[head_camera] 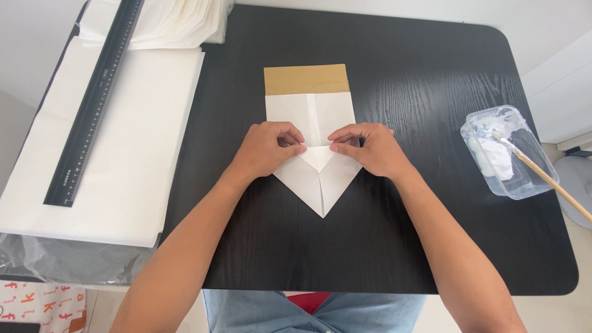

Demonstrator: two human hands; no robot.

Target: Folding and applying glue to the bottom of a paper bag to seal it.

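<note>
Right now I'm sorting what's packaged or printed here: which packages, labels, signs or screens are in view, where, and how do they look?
Clear plastic tub: table's right edge, rectangular, white paste inside, a wooden brush resting in it.
Printed bag or cloth: bottom left, below the table, white with orange letters.
Clear plastic wrap: under the white sheets, left.
No screens or signs.

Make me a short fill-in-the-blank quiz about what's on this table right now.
1. Both hands, left hand and right hand, press on folded white ____.
2. The black ruler lies on a stack of white ____.
3. The brush rests in a clear plastic ____.

Missing words: paper; sheets; tub
</note>
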